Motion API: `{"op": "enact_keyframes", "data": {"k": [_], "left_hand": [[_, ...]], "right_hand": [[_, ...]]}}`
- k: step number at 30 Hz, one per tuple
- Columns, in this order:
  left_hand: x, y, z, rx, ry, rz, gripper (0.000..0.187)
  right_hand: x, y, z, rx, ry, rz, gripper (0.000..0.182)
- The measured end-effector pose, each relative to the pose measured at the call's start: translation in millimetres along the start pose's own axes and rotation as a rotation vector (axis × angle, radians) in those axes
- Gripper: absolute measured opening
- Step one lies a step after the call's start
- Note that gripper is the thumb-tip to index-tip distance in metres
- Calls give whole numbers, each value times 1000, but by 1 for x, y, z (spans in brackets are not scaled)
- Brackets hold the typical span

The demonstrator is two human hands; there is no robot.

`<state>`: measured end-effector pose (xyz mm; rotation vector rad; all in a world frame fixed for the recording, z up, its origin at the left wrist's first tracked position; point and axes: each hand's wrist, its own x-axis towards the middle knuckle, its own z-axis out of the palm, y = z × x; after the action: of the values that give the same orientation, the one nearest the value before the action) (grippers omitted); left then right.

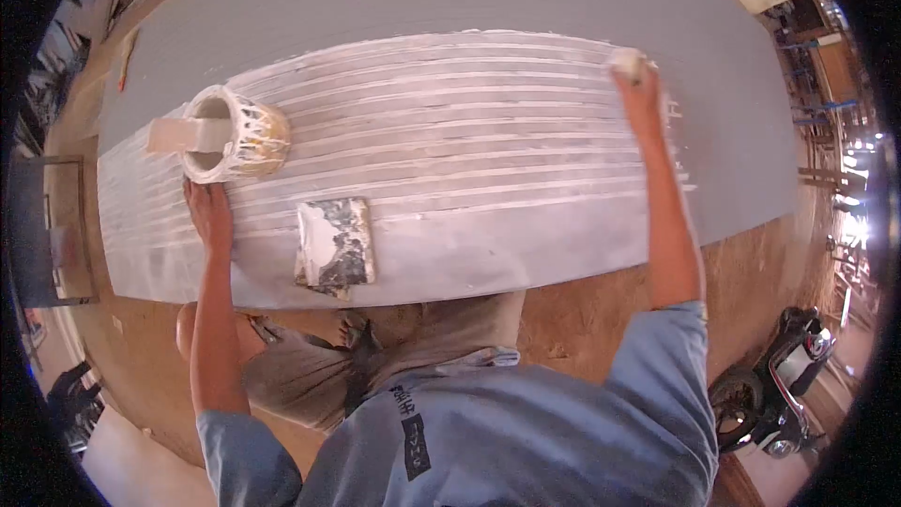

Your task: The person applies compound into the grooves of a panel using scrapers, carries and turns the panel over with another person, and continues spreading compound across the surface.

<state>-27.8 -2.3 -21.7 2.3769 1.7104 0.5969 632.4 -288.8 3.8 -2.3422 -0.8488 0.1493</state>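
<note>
A large grey panel [732, 131] bears a whitish coated area with several parallel white ridges. At the coating's upper right, my right hand [640, 84] is closed round a small pale block [627, 64] against the panel. My left hand [208, 205] rests on the panel just below a paint-smeared bucket [261, 141], near its rim; its fingertips are partly hidden, so their grip is unclear. The bucket lies tilted towards the left, with a flat pale scraper [174, 135] across its mouth. Below and right of it lies a square board [349, 242] smeared with white and black.
A thin orange-brown tool [126, 60] lies at the panel's far left edge. My legs are under the near edge, above a brown floor [582, 319]. A motorcycle [779, 385] stands at the lower right, and a dark-framed structure [56, 225] at the left.
</note>
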Motion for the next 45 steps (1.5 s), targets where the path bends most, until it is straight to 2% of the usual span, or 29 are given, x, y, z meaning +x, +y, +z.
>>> {"op": "enact_keyframes", "data": {"k": [1, 2, 4, 5, 7, 10, 12, 16, 18, 20, 22, 24, 28, 30, 31, 33, 34, 35, 36, 37, 39, 40, 41, 45], "left_hand": [[0, 3, 0, -12, 3, 35, 53], [1, 7, -1, -8, 5, 29, 53], [2, 8, -6, -54, -17, 32, 54], [1, 13, -7, -110, -4, -20, 53], [0, 9, -9, -105, 19, 1, 53], [-1, 7, -3, -104, 31, 45, 52], [-3, 1, -1, -93, 18, 55, 51], [0, -10, 3, -12, -21, 13, 46], [-1, 4, -3, -114, 5, -38, 44], [3, -24, 7, -3, 33, -54, 44], [3, -24, 6, -73, 8, -34, 45], [0, -6, 1, -28, 0, -28, 44], [4, -10, 5, -38, 14, -19, 42], [0, -23, 8, -4, 50, -21, 42], [-1, -27, 10, 10, 38, 2, 42], [-3, -17, 7, 32, -11, 29, 45], [-3, -23, 8, 40, -12, 16, 45], [-3, -29, 13, 96, -19, 34, 47], [-1, -35, 16, 151, -26, 55, 50], [-1, -21, 9, 21, -10, 19, 53], [-1, 1, 1, 4, -9, -3, 54], [-1, 3, -3, -16, -15, -19, 54], [-1, -13, 4, 8, 5, 45, 54], [-1, 7, -4, -40, 43, 28, 54]], "right_hand": [[-15, -33, 29, 186, -143, -10, 67], [-35, -75, 59, 127, -111, -112, 68], [-75, -203, 96, 114, -173, -268, 39], [-81, -233, 108, 132, -196, -279, 33], [-86, -261, 133, 152, -222, -290, 28], [-81, -265, 148, 57, -213, -360, 26], [-76, -259, 139, -91, -197, -402, 25], [-49, -199, 104, -156, -120, -405, 26], [-34, -164, 75, -272, -108, -381, 39], [-12, -105, 55, -259, 14, -422, 34], [16, -27, 31, -200, 44, -274, 43], [29, -6, -19, -419, -34, -107, 51], [33, 13, -57, -553, 70, -110, 51], [43, 11, -68, -670, 14, -68, 52], [46, 9, -56, -661, 14, -93, 52], [40, 11, -19, -284, 149, 13, 57], [29, 5, 15, -142, 160, -87, 56], [14, -18, 51, 2, 177, -184, 56], [-6, -66, 68, 46, 68, -202, 51], [-28, -124, 77, 89, -42, -221, 47], [-53, -213, 91, 21, -200, -242, 37], [-58, -234, 111, 38, -197, -294, 32], [-62, -251, 128, 53, -193, -343, 28], [-71, -288, 168, 49, -184, -411, 24]]}}
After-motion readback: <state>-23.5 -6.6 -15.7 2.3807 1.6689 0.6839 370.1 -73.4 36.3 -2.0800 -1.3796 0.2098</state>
